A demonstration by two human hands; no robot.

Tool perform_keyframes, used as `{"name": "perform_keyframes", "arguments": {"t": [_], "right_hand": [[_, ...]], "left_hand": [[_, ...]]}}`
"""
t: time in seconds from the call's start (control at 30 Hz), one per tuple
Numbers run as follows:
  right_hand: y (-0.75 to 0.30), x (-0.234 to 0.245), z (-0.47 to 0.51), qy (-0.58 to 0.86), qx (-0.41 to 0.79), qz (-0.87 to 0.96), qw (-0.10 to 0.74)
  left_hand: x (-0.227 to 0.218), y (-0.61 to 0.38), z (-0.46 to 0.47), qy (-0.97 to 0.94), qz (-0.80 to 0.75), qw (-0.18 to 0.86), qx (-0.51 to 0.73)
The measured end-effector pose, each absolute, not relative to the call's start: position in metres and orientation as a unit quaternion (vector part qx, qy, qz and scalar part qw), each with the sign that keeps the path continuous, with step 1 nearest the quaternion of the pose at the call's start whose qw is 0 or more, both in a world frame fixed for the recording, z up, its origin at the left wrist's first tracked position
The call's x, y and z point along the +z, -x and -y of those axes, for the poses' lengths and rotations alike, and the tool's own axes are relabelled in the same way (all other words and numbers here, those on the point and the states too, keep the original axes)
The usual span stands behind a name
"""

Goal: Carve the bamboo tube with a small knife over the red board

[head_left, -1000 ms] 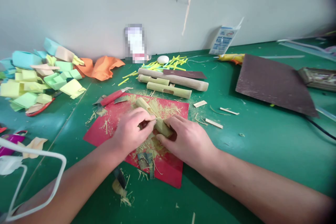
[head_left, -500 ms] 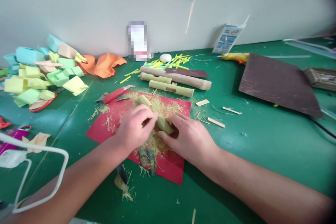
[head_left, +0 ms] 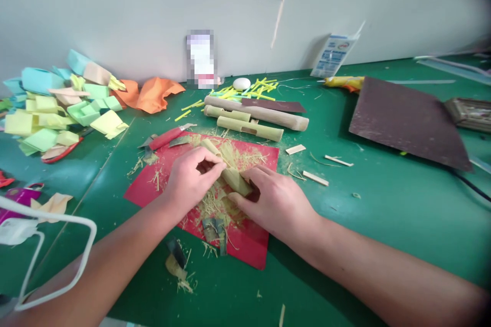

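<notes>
A short pale green bamboo tube (head_left: 235, 180) with a cut-out lies slantwise over a red sheet (head_left: 251, 251) strewn with shavings and dust. My right hand (head_left: 274, 191) grips the tube's near end between thumb and fingers. At the cut-out, my left hand (head_left: 194, 171) is closed in a pinch; whatever its fingertips hold is too small and hidden to name. A red-handled knife (head_left: 166, 139) rests at the sheet's upper left edge. Dark sandpaper strips (head_left: 221, 236) lie on the sheet below my hands.
Behind the sheet lie two notched bamboo pieces (head_left: 251, 129) and a longer bamboo stick (head_left: 268, 115). Folded paper pieces (head_left: 57, 112) are heaped at left. A dark brown board (head_left: 406, 122) is at right, near a yellow glue gun (head_left: 345, 83). A phone (head_left: 201, 59) leans on the wall.
My left hand has shifted slightly left and toward me along the tube's cut-out. The right hand keeps its hold, and the tube stays nearly in place.
</notes>
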State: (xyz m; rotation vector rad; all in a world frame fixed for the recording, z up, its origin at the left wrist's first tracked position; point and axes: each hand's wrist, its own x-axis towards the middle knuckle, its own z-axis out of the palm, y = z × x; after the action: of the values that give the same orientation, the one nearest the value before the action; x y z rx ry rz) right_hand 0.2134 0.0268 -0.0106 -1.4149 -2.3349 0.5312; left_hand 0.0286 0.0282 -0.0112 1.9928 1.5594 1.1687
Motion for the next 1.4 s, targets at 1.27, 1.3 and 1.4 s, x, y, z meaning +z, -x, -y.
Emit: {"name": "perform_keyframes", "arguments": {"t": [1.27,1.3,1.4], "right_hand": [[-0.216,-0.01,-0.027,0.498,0.189,0.828,0.177],[-0.216,-0.01,-0.027,0.498,0.19,0.828,0.177],[-0.215,-0.01,-0.026,0.499,0.19,0.827,0.177]], "left_hand": [[-0.016,-0.02,-0.018,-0.739,-0.519,0.15,0.404],[-0.016,-0.02,-0.019,-0.739,-0.517,0.145,0.406],[-0.014,-0.02,-0.02,-0.757,-0.506,0.12,0.395]]}}
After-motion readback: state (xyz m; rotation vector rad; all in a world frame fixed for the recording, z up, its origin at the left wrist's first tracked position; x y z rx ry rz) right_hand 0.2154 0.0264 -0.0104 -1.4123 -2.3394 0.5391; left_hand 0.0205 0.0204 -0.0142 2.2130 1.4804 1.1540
